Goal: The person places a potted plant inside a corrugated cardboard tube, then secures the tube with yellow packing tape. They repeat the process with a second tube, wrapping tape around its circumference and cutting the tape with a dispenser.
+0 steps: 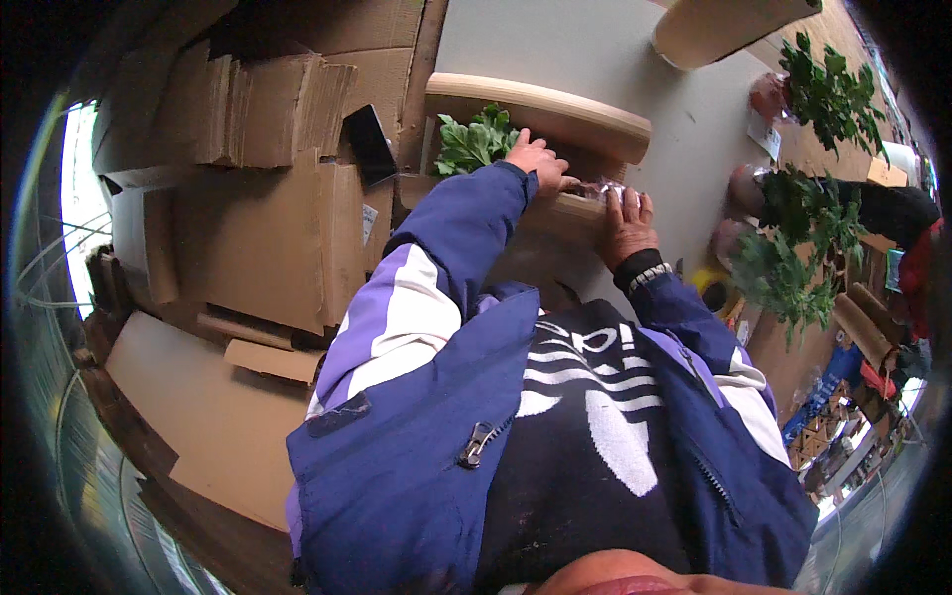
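Note:
A leafy green plant (476, 141) lies on its side across an opened cardboard box (555, 111), leaves to the left. Its stem runs right toward an end in clear plastic wrap (601, 188). My left hand (538, 159) is closed around the stem just right of the leaves; part of its grip is hidden. My right hand (629, 226) has its fingers bent over the plastic-wrapped end at the box's near edge. The palm side of that hand is out of sight.
Flattened cardboard (268, 238) is stacked at my left, with a dark phone-like slab (370, 144) on it. Several wrapped plants (788, 273) lie along the right, near another person's dark sleeve (897, 213). A yellow tape roll (710, 286) sits beside my right arm. A cardboard piece (729, 28) curves at the back.

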A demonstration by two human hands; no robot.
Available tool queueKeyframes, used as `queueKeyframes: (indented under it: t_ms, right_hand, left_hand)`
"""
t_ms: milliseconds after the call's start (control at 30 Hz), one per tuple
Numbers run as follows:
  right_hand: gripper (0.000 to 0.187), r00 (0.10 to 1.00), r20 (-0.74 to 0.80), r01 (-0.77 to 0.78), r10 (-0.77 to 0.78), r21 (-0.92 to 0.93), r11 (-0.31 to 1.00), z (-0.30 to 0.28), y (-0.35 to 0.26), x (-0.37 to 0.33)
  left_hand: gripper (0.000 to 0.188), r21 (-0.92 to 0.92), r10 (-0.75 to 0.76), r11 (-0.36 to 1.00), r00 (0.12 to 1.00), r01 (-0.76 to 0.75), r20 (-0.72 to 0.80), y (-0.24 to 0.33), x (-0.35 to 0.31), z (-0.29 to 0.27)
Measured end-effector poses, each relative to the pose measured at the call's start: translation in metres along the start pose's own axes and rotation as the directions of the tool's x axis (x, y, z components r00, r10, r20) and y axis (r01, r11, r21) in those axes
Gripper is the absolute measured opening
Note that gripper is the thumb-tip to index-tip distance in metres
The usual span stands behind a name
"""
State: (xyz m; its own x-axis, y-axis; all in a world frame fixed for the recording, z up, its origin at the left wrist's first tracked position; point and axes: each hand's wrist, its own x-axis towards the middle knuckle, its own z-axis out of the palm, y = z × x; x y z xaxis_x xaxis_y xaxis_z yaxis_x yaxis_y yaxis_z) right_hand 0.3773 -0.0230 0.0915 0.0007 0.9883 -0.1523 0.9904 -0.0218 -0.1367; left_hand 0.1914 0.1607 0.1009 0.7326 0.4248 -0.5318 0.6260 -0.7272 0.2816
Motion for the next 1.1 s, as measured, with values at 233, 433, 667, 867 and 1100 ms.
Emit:
queueKeyframes:
  t_ms: [233, 433, 667, 867, 1100]
  right_hand:
    - [0.1, 0.999, 0.037, 0.008, -0.009, 0.033, 0.999, 0.004, -0.001, -0.004]
    - [0.099, 0.995, 0.06, 0.079, -0.081, 0.038, 0.996, -0.013, -0.003, 0.003]
    - [0.085, 0.981, 0.178, 0.054, -0.074, 0.114, 0.992, -0.033, 0.008, 0.03]
    - [0.114, 0.94, 0.34, -0.024, -0.023, 0.135, 0.991, -0.046, 0.02, 0.047]
    - [0.126, 0.831, 0.556, -0.061, -0.029, 0.144, 0.988, -0.061, 0.033, 0.084]
  left_hand:
    - [0.05, 0.076, -0.063, 0.995, 0.997, 0.06, 0.039, -0.022, -0.015, -0.008]
    - [0.053, -0.12, -0.212, 0.966, 0.967, 0.229, 0.143, -0.05, -0.021, -0.004]
    - [0.056, -0.243, -0.009, 0.967, 0.956, 0.083, 0.292, -0.101, 0.045, 0.048]
    - [0.043, -0.112, 0.247, 0.969, 0.92, -0.223, 0.304, -0.128, 0.055, 0.042]
    - [0.049, -0.191, 0.033, 0.981, 0.959, 0.022, 0.28, -0.113, 0.035, -0.029]
